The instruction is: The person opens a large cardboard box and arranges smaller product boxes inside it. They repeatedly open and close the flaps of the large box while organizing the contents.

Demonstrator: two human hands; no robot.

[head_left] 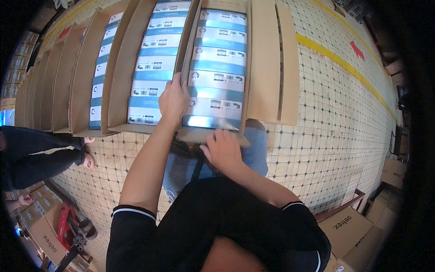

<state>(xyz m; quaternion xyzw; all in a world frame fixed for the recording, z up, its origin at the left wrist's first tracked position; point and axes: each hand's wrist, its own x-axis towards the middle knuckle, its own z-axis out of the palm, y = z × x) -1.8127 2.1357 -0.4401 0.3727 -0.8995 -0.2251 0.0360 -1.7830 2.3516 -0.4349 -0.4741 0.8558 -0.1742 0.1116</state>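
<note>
An open cardboard carton stands in front of me, packed with a column of white and blue shoe boxes. My left hand is closed on the upright side flap between this carton and its left neighbour. At the carton's near end, my right hand has its fingers bent over the near flap, with the thumb out to the left; the fingers' undersides are hidden. A similar open carton of shoe boxes adjoins on the left.
More open cartons run in a row to the far left. Another person's legs are beside them. A red pallet jack and closed cartons are at lower left; other cartons sit at lower right. A yellow line crosses the tiled floor.
</note>
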